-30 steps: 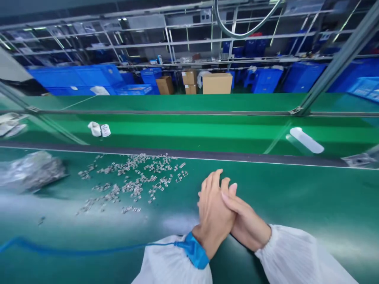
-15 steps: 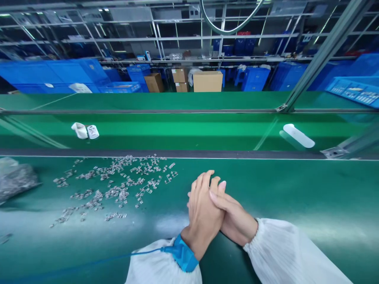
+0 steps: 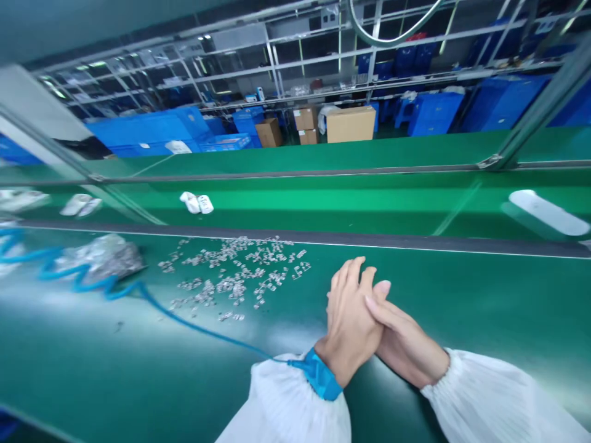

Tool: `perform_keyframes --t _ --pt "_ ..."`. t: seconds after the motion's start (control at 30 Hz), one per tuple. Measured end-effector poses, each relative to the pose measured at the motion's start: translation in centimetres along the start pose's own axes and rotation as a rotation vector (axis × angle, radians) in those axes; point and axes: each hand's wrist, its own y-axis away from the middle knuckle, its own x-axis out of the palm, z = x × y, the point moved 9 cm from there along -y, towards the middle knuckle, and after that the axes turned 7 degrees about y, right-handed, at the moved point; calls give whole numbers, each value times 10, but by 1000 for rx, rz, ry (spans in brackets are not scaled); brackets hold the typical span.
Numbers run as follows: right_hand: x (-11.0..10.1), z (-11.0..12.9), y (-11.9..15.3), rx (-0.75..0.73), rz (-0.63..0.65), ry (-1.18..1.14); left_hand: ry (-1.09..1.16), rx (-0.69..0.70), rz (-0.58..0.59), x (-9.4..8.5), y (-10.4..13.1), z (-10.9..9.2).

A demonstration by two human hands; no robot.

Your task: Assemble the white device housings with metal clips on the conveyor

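Note:
My left hand (image 3: 351, 314) and my right hand (image 3: 409, 338) are pressed together above the green work surface (image 3: 484, 307). The left one lies on top, its fingers stretched out and holding no object. From beneath, my right hand wraps round it, with its thumb across the left hand's side and its other fingers mostly hidden. A blue wrist strap (image 3: 323, 376) with a coiled blue cord (image 3: 198, 329) circles my left wrist. Many small metal pieces (image 3: 235, 286) lie scattered to the left of my hands, apart from them.
Farther left, a clear bag (image 3: 108, 255) of small pieces sits behind the cord. Beyond a dark ledge (image 3: 323, 237) runs a green belt-like strip (image 3: 323, 200) bearing white items (image 3: 196, 203) and a white oblong piece (image 3: 549, 212). Blue crates (image 3: 152, 126) and cardboard boxes (image 3: 351, 125) stand behind.
The view has swung left, so the scene appears shifted right and tilted, and the coiled cord and bag show more fully. My hands keep nearly the same clasp.

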Motion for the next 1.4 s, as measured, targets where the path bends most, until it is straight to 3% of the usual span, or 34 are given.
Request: perform_keyframes --t 0.1,0.2,0.33,0.43,0.5,0.57,0.7,0.8,0.9,1.1,1.23,1.4 --pt "3 -1 1 14 43 51 -39 -21 3 -23 -14 19" --pt "1 -1 3 29 41 94 -221 -143 -30 -58 -17 66" --pt "-3 -1 6 52 5 119 -359 -286 94 -83 23 125" --pt "-3 -1 7 66 1 127 -325 -247 219 -89 59 137" --pt "-2 -2 7 73 2 134 -304 -220 268 -98 67 142" --pt "-3 -2 8 78 1 146 -322 -243 247 -116 58 157" --pt "-3 -1 10 86 3 173 -402 -345 118 -164 20 215" --pt "-3 0 9 75 -3 172 -411 -367 141 -173 12 246" --pt "-2 1 7 62 -4 166 -412 -337 175 -165 23 243" --pt "1 6 6 52 19 148 -400 -209 275 -133 34 186" --pt "1 5 7 48 30 144 -413 -149 275 -122 7 158" --pt "2 6 8 47 50 163 -410 -153 218 -123 -41 148"
